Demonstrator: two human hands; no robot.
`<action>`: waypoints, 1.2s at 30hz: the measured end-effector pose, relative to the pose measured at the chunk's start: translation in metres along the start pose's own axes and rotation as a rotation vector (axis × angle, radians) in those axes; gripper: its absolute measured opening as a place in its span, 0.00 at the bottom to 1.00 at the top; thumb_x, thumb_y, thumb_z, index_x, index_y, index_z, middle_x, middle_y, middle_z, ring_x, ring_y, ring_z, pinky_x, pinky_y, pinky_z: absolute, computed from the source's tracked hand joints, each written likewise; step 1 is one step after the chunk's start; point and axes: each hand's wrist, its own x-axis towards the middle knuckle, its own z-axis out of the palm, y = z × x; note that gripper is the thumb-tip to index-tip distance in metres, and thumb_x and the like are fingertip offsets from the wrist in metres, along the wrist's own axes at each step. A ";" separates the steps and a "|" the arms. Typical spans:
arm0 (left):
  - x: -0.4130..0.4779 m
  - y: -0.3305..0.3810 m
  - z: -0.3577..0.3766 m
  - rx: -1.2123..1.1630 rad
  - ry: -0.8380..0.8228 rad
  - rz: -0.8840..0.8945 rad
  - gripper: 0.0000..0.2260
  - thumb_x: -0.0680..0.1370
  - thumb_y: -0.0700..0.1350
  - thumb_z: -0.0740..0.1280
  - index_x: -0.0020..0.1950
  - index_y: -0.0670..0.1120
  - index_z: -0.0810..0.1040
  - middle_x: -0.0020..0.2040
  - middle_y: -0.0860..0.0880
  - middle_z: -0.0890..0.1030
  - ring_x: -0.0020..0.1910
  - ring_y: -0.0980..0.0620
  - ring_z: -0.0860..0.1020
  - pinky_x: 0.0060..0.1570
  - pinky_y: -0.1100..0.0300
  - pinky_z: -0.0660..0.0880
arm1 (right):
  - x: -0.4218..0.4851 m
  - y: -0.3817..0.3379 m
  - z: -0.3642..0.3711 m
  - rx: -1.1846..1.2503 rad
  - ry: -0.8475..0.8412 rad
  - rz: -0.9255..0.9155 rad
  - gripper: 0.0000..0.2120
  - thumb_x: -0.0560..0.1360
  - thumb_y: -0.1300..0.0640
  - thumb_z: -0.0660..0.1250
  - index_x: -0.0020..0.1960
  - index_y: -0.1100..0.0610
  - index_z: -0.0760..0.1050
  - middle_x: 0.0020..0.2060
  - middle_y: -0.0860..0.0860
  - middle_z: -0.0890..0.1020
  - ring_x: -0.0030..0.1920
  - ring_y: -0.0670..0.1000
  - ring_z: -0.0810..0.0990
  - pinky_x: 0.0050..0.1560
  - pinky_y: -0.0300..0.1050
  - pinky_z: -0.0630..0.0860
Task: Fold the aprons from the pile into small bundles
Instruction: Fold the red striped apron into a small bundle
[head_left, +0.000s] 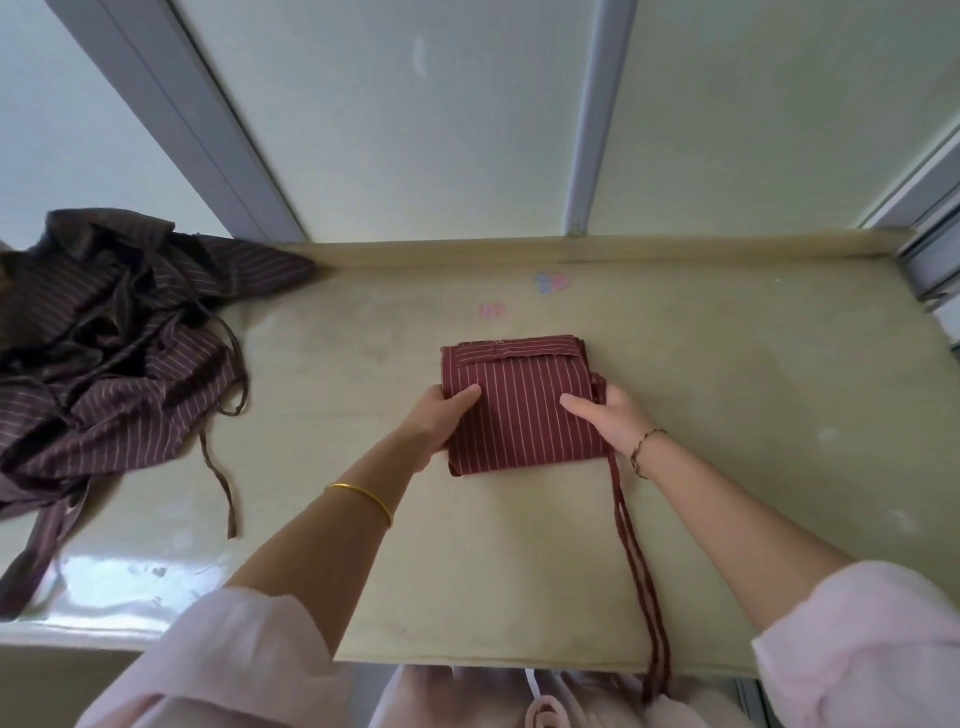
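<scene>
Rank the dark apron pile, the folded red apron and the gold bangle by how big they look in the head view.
1. dark apron pile
2. folded red apron
3. gold bangle
The pile runs off frame left.

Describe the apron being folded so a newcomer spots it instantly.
On the pale green table, look mid-surface, between the left hand and right hand gripping its sides: the folded apron. Unlike the dark rumpled pile at far left, it is a neat red pinstriped square, ties trailing off the near edge.

Left hand (445, 418) and right hand (613, 422) grip the folded apron (524, 410) at its sides, thumbs on top
</scene>
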 end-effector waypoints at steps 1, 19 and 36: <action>-0.001 -0.001 0.003 0.065 0.052 0.036 0.21 0.80 0.52 0.62 0.68 0.42 0.67 0.60 0.46 0.77 0.56 0.47 0.77 0.55 0.51 0.76 | 0.000 0.001 0.001 -0.036 0.027 -0.024 0.14 0.76 0.52 0.66 0.60 0.55 0.74 0.55 0.51 0.80 0.49 0.49 0.78 0.50 0.42 0.73; -0.004 -0.013 0.035 0.799 0.709 0.468 0.16 0.79 0.47 0.62 0.64 0.43 0.67 0.59 0.43 0.74 0.55 0.42 0.75 0.55 0.47 0.74 | -0.005 0.023 0.004 -0.042 0.100 -0.121 0.30 0.76 0.62 0.65 0.74 0.56 0.58 0.65 0.51 0.74 0.63 0.51 0.74 0.57 0.37 0.66; 0.029 -0.018 0.066 1.453 0.182 0.529 0.29 0.79 0.63 0.39 0.76 0.54 0.33 0.77 0.43 0.35 0.75 0.40 0.35 0.73 0.40 0.39 | 0.028 -0.048 -0.090 -1.369 0.132 0.141 0.17 0.75 0.65 0.58 0.61 0.55 0.71 0.59 0.55 0.75 0.61 0.58 0.72 0.61 0.56 0.66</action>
